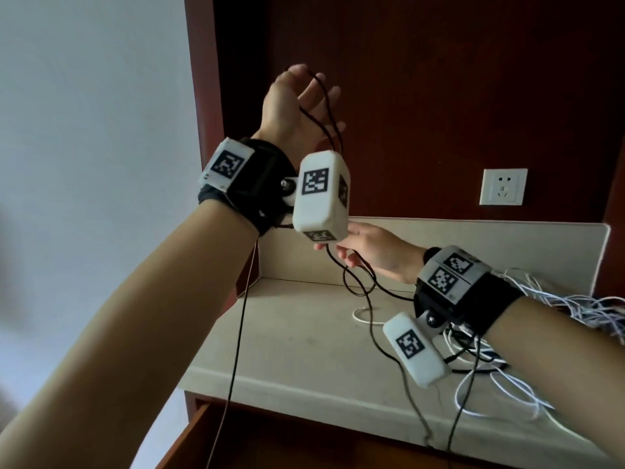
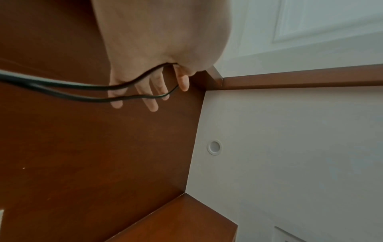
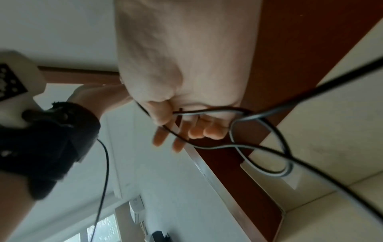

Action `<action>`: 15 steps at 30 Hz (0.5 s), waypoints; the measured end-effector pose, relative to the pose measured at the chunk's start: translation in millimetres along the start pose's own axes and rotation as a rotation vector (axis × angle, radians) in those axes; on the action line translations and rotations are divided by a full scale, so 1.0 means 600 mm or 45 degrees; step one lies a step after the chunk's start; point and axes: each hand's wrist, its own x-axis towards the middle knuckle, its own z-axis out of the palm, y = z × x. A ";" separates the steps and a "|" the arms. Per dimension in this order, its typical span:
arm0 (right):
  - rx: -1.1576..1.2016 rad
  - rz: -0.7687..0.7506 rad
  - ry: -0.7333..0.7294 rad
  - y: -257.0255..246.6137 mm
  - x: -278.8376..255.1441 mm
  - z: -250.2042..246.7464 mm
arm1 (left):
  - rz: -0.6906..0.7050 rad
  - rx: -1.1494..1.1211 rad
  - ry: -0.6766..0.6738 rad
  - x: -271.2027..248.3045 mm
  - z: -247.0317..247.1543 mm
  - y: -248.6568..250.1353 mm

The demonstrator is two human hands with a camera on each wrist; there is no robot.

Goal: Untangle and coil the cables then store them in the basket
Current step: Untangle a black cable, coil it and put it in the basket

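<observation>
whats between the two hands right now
In the head view, the black cable runs from the raised left hand down behind its wrist camera to the right hand.

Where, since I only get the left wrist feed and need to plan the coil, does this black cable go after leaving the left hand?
Observer: Down to the right hand, which pinches the black cable lower, above the counter.
Operator: Any slack there?
Observer: Yes, it loops below that hand and trails over the counter's front edge.
Operator: Other cables?
Observer: White cables lie tangled on the counter's right side.
</observation>
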 end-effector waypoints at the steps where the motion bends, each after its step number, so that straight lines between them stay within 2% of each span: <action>1: -0.020 -0.036 -0.017 0.000 -0.003 0.000 | -0.003 -0.040 0.003 0.003 -0.004 0.003; 5: 0.039 -0.039 0.001 0.012 -0.012 -0.012 | -0.036 -0.211 0.069 0.008 -0.031 0.017; 7: -0.090 0.018 -0.001 0.027 -0.021 -0.018 | -0.006 -0.203 0.129 0.006 -0.049 0.030; 9: -0.217 0.084 -0.005 0.043 -0.031 -0.025 | -0.052 -0.124 0.115 0.001 -0.069 0.044; 12: -0.240 0.136 0.014 0.058 -0.035 -0.045 | -0.329 0.133 -0.069 -0.019 -0.095 0.049; 15: -0.171 0.172 0.036 0.061 -0.033 -0.072 | -0.594 0.569 -0.302 -0.058 -0.111 0.035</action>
